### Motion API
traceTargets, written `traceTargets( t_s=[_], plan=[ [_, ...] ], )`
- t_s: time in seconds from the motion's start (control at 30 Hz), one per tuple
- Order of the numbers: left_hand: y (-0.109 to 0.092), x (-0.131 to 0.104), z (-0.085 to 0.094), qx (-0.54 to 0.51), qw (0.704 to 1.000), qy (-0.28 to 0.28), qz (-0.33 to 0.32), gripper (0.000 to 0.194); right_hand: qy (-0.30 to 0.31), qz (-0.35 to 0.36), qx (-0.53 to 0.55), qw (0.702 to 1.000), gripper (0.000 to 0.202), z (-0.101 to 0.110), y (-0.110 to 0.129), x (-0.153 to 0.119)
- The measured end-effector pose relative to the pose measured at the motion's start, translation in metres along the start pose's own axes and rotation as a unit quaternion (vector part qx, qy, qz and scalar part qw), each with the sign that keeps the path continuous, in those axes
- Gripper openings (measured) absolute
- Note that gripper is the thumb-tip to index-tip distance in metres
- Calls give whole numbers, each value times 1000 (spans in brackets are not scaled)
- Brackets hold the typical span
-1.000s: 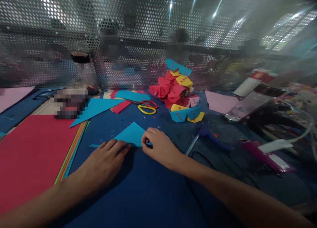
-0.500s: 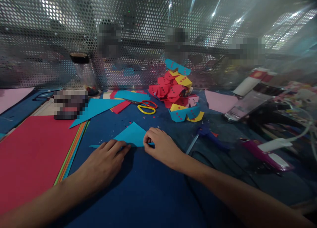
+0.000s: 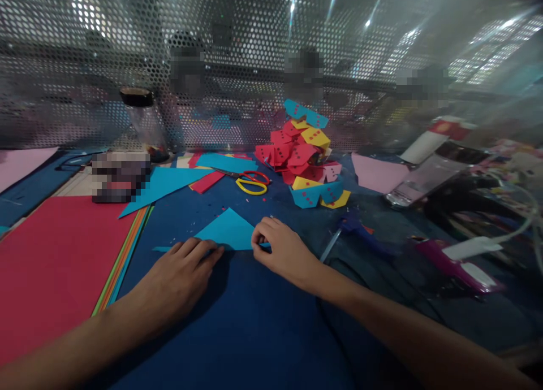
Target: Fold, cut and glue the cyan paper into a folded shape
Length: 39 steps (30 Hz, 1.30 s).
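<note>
A folded sheet of blue paper [image 3: 229, 230] lies on the dark blue tabletop, its peak pointing away from me and its long straight edge towards me. My left hand [image 3: 182, 268] holds the paper down near the left part of that edge, fingers bent and thumb along the fold. On the right part, my right hand [image 3: 284, 248] is curled with thumb and forefinger closed at the edge, and it covers the right corner. A narrow blue tip shows beyond each hand.
Scissors [image 3: 251, 187] with red and yellow handles lie beyond the paper. Behind stands a pile of folded red paper pieces [image 3: 292, 152]. A glue gun [image 3: 367, 234] and purple tool [image 3: 460, 265] lie right. Red sheets [image 3: 59, 265] are stacked left; a jar [image 3: 144, 124] stands behind.
My right hand has slid slightly to the right along the paper's near edge. My left hand and the paper stay in place.
</note>
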<state>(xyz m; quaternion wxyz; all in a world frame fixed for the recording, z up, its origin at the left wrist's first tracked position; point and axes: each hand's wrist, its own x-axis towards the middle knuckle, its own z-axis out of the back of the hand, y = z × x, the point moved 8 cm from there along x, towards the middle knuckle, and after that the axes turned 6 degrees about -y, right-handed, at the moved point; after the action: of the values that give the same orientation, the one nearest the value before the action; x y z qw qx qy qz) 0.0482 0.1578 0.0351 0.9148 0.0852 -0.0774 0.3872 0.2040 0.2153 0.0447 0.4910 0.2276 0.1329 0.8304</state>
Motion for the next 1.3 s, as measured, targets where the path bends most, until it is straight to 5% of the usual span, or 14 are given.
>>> traceTargets(
  t_s=[1.3],
  plan=[
    [0, -2, -3, -5, 1000, -16, -9, 43, -15, -55, -15, 998, 15, 26, -35, -22]
  ],
)
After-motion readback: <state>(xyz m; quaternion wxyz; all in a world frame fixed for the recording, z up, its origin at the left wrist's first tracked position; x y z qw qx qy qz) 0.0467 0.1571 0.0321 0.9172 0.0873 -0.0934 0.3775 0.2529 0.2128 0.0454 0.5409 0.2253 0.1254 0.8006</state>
